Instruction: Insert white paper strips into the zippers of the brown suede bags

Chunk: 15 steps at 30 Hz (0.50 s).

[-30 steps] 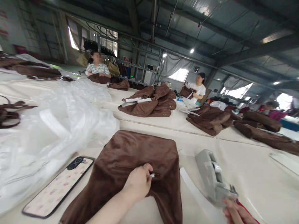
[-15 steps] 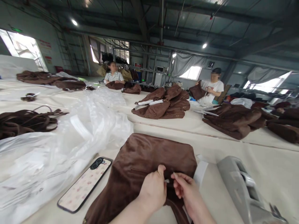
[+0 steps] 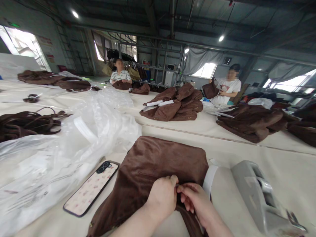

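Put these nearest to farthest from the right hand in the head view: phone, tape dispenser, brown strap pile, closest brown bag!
1. Brown bag: under the right hand.
2. Tape dispenser: right of the bag.
3. Phone: left of the bag.
4. Brown strap pile: far left, beyond the phone.

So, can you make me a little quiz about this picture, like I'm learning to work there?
1. What lies between the clear plastic sheeting and the brown bag nearest you?
2. True or false: the left hand and right hand are close together over the brown bag.
3. Which sits to the right of the brown bag? A) a mug B) a grey tape dispenser C) a hammer

Key: 1. A phone in a patterned case. 2. True. 3. B.
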Available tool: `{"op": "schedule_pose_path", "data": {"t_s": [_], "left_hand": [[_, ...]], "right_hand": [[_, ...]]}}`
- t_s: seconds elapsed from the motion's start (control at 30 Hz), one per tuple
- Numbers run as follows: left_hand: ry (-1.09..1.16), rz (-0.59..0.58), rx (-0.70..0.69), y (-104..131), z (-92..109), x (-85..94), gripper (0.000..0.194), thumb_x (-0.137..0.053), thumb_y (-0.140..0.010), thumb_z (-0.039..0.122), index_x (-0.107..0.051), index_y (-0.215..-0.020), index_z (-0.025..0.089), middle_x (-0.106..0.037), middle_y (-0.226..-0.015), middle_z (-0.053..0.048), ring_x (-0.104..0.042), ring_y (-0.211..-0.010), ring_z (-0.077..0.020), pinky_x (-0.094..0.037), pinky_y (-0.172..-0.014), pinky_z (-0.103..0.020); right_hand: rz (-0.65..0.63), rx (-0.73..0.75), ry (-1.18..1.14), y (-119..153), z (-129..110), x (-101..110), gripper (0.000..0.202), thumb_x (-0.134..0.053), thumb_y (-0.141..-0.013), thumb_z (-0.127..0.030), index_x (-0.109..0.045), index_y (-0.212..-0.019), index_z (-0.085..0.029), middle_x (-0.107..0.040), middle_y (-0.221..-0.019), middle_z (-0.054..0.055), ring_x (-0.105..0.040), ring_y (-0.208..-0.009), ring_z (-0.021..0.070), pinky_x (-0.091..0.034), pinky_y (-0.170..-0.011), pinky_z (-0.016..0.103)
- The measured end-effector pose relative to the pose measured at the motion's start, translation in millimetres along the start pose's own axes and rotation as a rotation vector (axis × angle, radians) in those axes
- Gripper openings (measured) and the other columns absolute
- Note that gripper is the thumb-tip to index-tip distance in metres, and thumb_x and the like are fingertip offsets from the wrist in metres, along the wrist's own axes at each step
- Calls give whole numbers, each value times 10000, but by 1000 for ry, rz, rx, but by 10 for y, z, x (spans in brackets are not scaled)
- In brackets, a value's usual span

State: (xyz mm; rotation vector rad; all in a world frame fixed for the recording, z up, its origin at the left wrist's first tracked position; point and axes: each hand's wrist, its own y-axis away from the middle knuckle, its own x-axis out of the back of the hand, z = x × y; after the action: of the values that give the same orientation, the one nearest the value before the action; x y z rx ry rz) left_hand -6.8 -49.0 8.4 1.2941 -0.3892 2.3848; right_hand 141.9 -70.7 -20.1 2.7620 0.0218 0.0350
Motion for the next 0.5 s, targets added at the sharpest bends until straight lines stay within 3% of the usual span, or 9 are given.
{"op": "schedule_pose_path", "data": {"t_s": [0.1,0.3,0.4,0.5], "left_hand": [[94,-7,42,-16,-33,2,217,-398,-792,148,-611,-794,186,-660,-813,-66,-609,-760,-205,-444,-694,-305],[833,-254,403,-85,-97,-17,112,-483,-716,134,-594,-711,143,-552,-538,18,-465,-443,-87,-395,-461,-201],[988,-204,483,-94,-29,-48,101,-470,-705,103,-565,-689,134,-522,-489,38,-447,-398,-72,-370,-417,-180],[981,-139,485,-75,47,-86,135,-424,-746,90,-547,-718,139,-503,-478,51,-468,-390,-71,-365,-402,-167]], "right_hand": [[-35,-20,61,30,-2,8,285,-574,-698,-373,-668,-793,-122,-593,-528,-15,-420,-337,50,-208,-308,161],[-173,7,182,100,47,13,332,-570,-738,-439,-672,-835,-139,-644,-657,9,-404,-370,36,-278,-346,159],[-120,18,233,84,102,-15,298,-518,-769,-417,-642,-787,-146,-659,-700,13,-387,-349,34,-253,-333,167],[-27,58,281,84,130,-59,284,-457,-801,-388,-608,-733,-157,-674,-692,19,-386,-320,43,-215,-323,181]]}}
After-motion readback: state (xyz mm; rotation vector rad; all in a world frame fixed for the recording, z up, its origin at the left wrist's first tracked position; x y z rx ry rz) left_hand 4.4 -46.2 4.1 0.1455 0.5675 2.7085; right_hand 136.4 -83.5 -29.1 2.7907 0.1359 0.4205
